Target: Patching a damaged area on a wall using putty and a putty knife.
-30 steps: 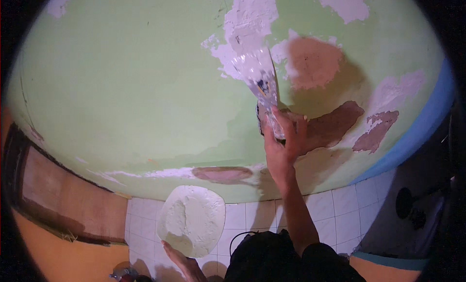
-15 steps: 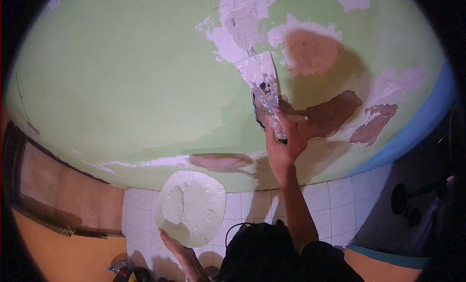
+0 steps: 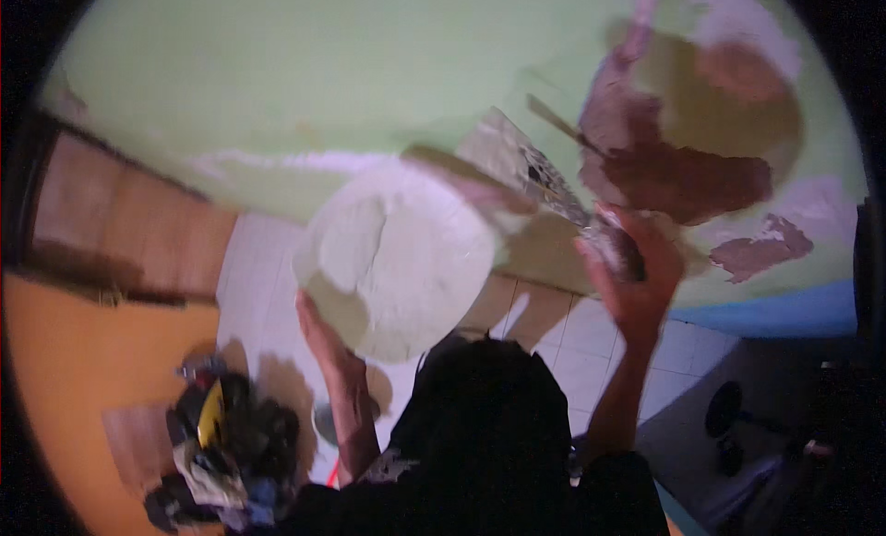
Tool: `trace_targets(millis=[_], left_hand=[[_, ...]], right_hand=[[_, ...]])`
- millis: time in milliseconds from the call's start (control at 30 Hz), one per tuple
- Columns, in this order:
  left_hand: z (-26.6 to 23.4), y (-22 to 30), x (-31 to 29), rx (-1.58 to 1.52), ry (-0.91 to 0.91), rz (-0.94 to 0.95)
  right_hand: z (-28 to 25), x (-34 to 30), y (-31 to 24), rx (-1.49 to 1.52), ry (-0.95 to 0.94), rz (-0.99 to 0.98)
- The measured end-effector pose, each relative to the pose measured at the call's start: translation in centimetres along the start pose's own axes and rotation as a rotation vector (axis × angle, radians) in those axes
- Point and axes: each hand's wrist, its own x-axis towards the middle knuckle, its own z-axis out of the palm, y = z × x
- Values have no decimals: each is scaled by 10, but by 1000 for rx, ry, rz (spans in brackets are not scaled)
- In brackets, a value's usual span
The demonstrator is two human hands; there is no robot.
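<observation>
My left hand (image 3: 334,356) grips the lower left edge of a round white board (image 3: 478,245), its fingers mostly hidden underneath. Thick white putty (image 3: 365,245) is spread over the board. In my right hand (image 3: 646,273) is a putty knife (image 3: 544,176), held by its handle, with the wide smeared blade pointing up and left. The blade is just right of the board, apart from it, in front of a green wall (image 3: 258,93). A bare brown patch (image 3: 678,180) in the wall's paint lies above my right hand.
A smaller bare patch (image 3: 761,250) sits at right, above a blue wall band (image 3: 766,310). Pale floor tiles (image 3: 572,351) run below. A pile of mixed items (image 3: 231,444) lies lower left by an orange wall (image 3: 74,379). A dark stand (image 3: 724,411) is at right.
My right hand has brought the putty knife down and right, off the wall, tilting its blade left. My left hand has raised the board. The view has shifted, showing more floor.
</observation>
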Motion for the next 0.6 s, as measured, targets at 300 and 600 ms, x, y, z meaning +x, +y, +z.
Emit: trace_targets(millis=[300, 600], left_hand=[[27, 24, -27, -40, 1, -124], [21, 24, -43, 120, 87, -170]], right_hand=[[-15, 23, -10, -108, -487, -94], [-7, 32, 3, -177, -571, -189]])
